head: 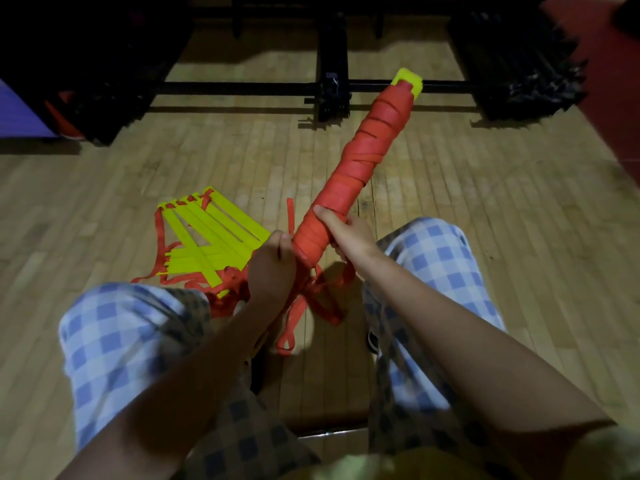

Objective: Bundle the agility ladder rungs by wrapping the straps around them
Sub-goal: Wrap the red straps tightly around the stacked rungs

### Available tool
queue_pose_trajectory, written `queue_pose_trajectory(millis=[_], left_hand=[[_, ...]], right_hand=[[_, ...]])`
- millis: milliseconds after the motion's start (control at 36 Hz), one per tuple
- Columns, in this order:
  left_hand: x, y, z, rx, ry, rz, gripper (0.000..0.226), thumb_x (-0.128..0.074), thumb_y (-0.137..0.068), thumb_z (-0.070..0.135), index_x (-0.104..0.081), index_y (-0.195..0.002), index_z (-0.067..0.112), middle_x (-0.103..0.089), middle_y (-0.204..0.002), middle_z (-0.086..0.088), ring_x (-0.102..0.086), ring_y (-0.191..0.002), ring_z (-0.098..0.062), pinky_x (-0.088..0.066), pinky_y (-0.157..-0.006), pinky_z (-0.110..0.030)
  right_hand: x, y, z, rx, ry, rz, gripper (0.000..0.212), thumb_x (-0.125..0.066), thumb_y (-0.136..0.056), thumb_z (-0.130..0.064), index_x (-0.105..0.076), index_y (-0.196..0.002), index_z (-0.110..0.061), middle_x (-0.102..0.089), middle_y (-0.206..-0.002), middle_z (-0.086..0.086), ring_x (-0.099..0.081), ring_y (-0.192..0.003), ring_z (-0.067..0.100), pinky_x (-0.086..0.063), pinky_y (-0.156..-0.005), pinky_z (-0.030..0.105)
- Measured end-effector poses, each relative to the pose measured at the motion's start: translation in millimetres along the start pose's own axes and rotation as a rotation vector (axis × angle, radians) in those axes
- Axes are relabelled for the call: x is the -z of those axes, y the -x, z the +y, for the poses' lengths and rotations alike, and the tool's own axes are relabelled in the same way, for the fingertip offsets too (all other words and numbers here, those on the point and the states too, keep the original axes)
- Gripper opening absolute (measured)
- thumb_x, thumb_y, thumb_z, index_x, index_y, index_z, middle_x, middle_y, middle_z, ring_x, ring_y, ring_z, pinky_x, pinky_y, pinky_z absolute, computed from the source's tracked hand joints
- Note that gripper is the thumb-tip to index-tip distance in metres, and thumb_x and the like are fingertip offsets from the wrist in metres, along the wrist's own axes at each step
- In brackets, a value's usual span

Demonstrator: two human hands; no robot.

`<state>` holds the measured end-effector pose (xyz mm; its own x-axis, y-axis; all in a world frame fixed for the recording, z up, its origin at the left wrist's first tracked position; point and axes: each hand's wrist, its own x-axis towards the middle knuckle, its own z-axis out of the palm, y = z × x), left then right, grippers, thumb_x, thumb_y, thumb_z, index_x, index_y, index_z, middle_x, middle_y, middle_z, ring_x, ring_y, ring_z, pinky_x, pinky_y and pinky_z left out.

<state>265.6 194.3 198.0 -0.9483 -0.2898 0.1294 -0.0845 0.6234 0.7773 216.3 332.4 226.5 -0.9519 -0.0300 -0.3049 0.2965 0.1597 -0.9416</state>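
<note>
Your left hand (270,261) pinches the loose red fabric strap (294,306); your right hand (346,233) grips the red-wrapped bundle of yellow plastic rungs (356,161), raised over the wooden floor (485,220). Slacken tension and the wraps could unwind.

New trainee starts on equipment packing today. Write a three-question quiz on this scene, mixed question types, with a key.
1. True or false: the bundle is wrapped in red strap with yellow rung ends showing at its far tip.
2. Which hand grips the bundle itself? A) left hand B) right hand C) neither
3. Fill in: the loose yellow rungs lie on the ____ floor.

Key
1. True.
2. B: the right hand wraps round the bundle's near end, while the left hand holds the strap beside it.
3. Wooden; the floor is wood planks.
</note>
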Motion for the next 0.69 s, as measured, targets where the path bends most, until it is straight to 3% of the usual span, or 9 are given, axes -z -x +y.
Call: queue_pose_trajectory(millis=[194,278,333,389,444,583,694], left_hand=[[-9,-6,-3,0.125,0.121,-0.146,0.027,-0.027,-0.085,0.032,-0.045,-0.069,0.019,-0.053,-0.076,-0.015,-0.049,-0.074,-0.028,-0.032,-0.065,-0.036],[-10,-7,-4,0.362,0.31,-0.283,0.029,-0.036,-0.095,0.036,-0.058,-0.089,0.018,-0.065,-0.095,-0.018,-0.062,-0.086,-0.031,-0.048,-0.073,-0.035],[-10,-10,-4,0.583,0.531,-0.424,0.04,-0.039,-0.1,0.043,-0.062,-0.105,0.01,-0.066,-0.088,-0.009,-0.065,-0.076,-0.025,-0.052,-0.07,-0.032],[-3,-14,2,0.695,0.739,-0.566,0.054,-0.034,-0.101,0.048,-0.064,-0.1,0.002,-0.066,-0.071,-0.015,-0.065,-0.059,-0.027,-0.053,-0.059,-0.03],[8,-16,7,0.755,0.862,-0.741,0.066,-0.03,-0.1,0.054,-0.064,-0.09,-0.002,-0.067,-0.071,-0.025,-0.066,-0.055,-0.033,-0.053,-0.054,-0.028],[23,-16,6,0.788,0.969,-0.952,0.081,-0.031,-0.092,0.065,-0.068,-0.084,-0.007,-0.066,-0.074,-0.027,-0.067,-0.063,-0.037,-0.057,-0.06,-0.031],[19,-11,6,0.706,0.918,-0.931,0.078,-0.028,-0.089,0.066,-0.063,-0.085,-0.004,-0.062,-0.063,-0.018,-0.061,-0.051,-0.03,-0.051,-0.053,-0.028]], right_hand=[[2,-1,4,0.041,0.063,0.0,0.034,-0.062,-0.092,-0.04,-0.057,-0.062,-0.026,-0.05,-0.04,-0.02,-0.047,-0.04,-0.007,-0.032,-0.045,0.009],[1,0,3,0.057,0.063,0.015,0.035,-0.061,-0.093,-0.038,-0.056,-0.061,-0.026,-0.051,-0.04,-0.02,-0.048,-0.042,-0.007,-0.033,-0.047,0.011],[-1,-1,5,0.067,0.05,0.005,0.034,-0.061,-0.094,-0.037,-0.058,-0.063,-0.023,-0.053,-0.043,-0.019,-0.049,-0.043,-0.006,-0.034,-0.048,0.011],[-4,-1,6,0.079,0.018,-0.009,0.031,-0.062,-0.092,-0.04,-0.065,-0.072,-0.016,-0.061,-0.057,-0.011,-0.056,-0.054,-0.001,-0.042,-0.058,0.018],[-7,3,4,0.093,-0.024,-0.022,0.039,-0.063,-0.089,-0.044,-0.07,-0.089,-0.006,-0.066,-0.075,0.005,-0.061,-0.069,0.013,-0.046,-0.067,0.031],[-3,12,-1,0.148,-0.03,-0.091,0.029,-0.057,-0.098,-0.03,-0.064,-0.093,-0.003,-0.054,-0.057,-0.009,-0.047,-0.047,0.0,-0.034,-0.047,0.014],[-4,16,-2,0.185,-0.01,-0.098,0.04,-0.06,-0.095,-0.035,-0.065,-0.1,0.005,-0.057,-0.071,0.009,-0.052,-0.057,0.01,-0.038,-0.052,0.02]])
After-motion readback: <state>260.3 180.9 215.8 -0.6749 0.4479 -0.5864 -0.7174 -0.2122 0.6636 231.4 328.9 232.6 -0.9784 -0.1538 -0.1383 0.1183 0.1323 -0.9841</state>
